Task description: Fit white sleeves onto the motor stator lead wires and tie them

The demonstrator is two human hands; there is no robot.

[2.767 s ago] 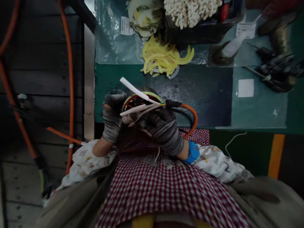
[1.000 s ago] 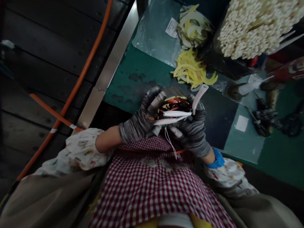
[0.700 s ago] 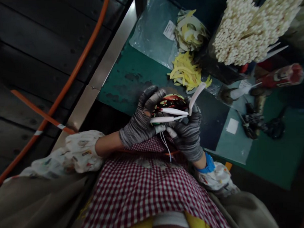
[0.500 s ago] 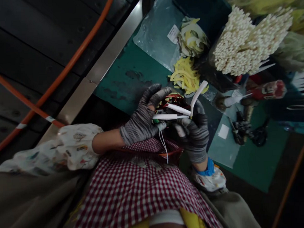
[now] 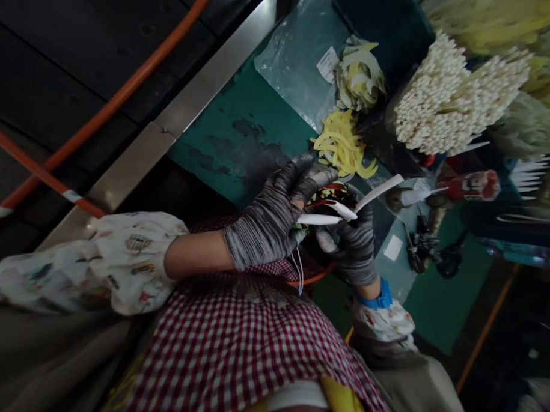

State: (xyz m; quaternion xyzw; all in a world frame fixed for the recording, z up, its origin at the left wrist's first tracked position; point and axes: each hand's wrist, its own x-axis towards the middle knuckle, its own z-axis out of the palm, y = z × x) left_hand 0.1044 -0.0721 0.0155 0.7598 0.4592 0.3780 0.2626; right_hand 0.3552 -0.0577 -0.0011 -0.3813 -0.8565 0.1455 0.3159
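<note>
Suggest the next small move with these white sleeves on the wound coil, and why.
Probably bend the long white sleeve down toward the wound coil. It juts out free past the right hand, while the shorter white sleeve already lies across the coil, and the left hand is there to steady it.

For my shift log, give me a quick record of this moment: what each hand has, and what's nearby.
Left hand: gray knit glove, gripping the wire coil from the top
Right hand: gray knit glove, holding the coil's underside, blue wristband at the wrist
Sticking out of coil: white sleeves
Hanging below: thin white leads
Nearest pile: yellow strips
Beyond: bundle of white tubes
Surface: green workbench
Lap: red-checked apron
</note>
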